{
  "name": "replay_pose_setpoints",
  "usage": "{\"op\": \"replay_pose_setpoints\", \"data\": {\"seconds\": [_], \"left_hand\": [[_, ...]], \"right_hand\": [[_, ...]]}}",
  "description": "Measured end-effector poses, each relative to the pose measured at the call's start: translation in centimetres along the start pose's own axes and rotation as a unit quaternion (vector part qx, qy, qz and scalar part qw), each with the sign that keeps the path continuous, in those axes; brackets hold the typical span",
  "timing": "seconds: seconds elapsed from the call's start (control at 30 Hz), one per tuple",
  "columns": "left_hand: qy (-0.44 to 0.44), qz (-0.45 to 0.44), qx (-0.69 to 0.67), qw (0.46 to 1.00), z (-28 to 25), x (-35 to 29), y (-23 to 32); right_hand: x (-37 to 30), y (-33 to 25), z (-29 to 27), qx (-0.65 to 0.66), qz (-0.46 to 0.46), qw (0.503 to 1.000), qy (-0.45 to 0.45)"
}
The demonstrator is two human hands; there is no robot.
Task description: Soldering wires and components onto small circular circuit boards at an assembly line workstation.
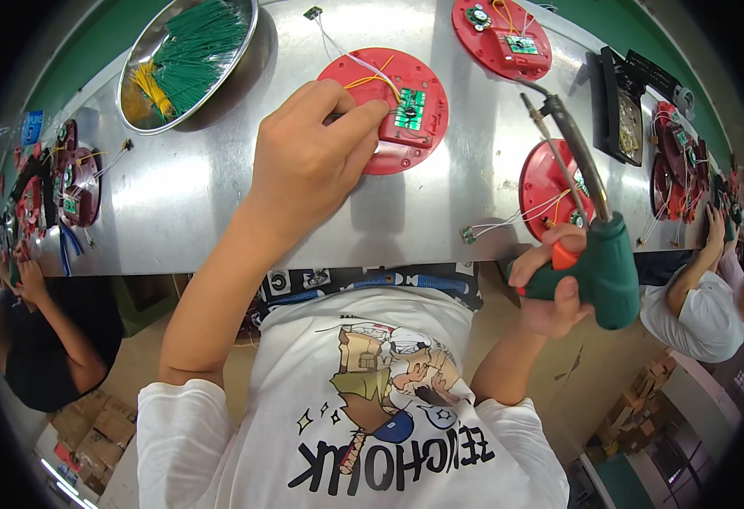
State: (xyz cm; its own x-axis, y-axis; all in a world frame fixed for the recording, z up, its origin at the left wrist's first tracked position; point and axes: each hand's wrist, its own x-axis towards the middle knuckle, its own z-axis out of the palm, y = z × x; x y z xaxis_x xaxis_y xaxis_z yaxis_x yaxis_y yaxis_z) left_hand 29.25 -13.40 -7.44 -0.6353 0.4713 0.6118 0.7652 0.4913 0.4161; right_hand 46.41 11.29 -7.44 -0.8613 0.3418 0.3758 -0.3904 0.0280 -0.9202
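Pressing down near the top centre of the frame, the left hand [308, 161] has its fingertips pinched narrow over a small dark part beside the green circuit board [409, 109], which sits on a red round housing [386, 109] lying flat on the steel tabletop [194, 195]. Yellow and white wires [363, 72] loop across the housing just above the fingers. Whether anything is actually held in that pinch cannot be told; the fingertips hide it.

At the right of the frame, the right hand [550, 288] has its grip wrapped fully around the green handle of a soldering gun [597, 254], thumb by the orange trigger. Its long dark barrel points up and left, the tip hanging over the tabletop, apart from the board.

The risk, as I judge it, lies in the closeness of fingers and wires to the spot being worked: a hot tip brought in carelessly could touch the fingers or scorch wire insulation. The housing is held by fingertips alone, so a sideways push could slide it on the smooth steel. A metal bowl [139, 76] of green and yellow wire pieces stands at upper left, and another red housing [550, 182] lies at right.
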Motion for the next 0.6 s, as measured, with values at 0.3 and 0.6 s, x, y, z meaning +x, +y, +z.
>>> {"op": "replay_pose_setpoints", "data": {"seconds": [0.3,0.6], "left_hand": [[-0.194,0.072,0.072,0.976,-0.5,8.9,-0.6],[-0.058,-0.303,0.294,0.905,6.3,29.8,-21.9]], "right_hand": [[2.2,1.0,1.8,0.035,0.016,0.969,0.246],[0.9,3.8,0.9,-0.080,-0.116,0.929,0.341]]}}
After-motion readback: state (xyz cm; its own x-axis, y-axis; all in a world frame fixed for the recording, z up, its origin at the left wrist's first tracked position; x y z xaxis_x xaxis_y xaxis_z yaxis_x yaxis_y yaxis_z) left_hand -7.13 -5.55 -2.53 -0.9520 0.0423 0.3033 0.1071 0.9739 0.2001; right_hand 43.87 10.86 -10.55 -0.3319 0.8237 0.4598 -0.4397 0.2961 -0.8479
